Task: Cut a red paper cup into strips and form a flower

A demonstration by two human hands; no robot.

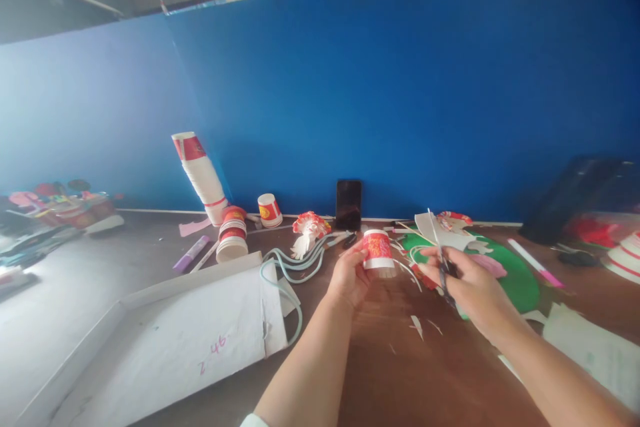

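Observation:
My left hand [350, 273] holds a small red-and-white paper cup [378, 252] upside down above the brown table [400, 373]. Thin white strips trail from the cup's rim toward the right. My right hand [463, 280] grips a pair of scissors [439, 250], blades pointing up and away, just right of the cup. Small white paper scraps [417, 325] lie on the table below both hands.
A leaning stack of paper cups [200, 177] and several loose cups [233, 233] stand at the back left. A dark phone [349, 204] leans on the blue wall. A white box [190, 333] lies front left, green paper [520, 277] and a pink marker [535, 263] right.

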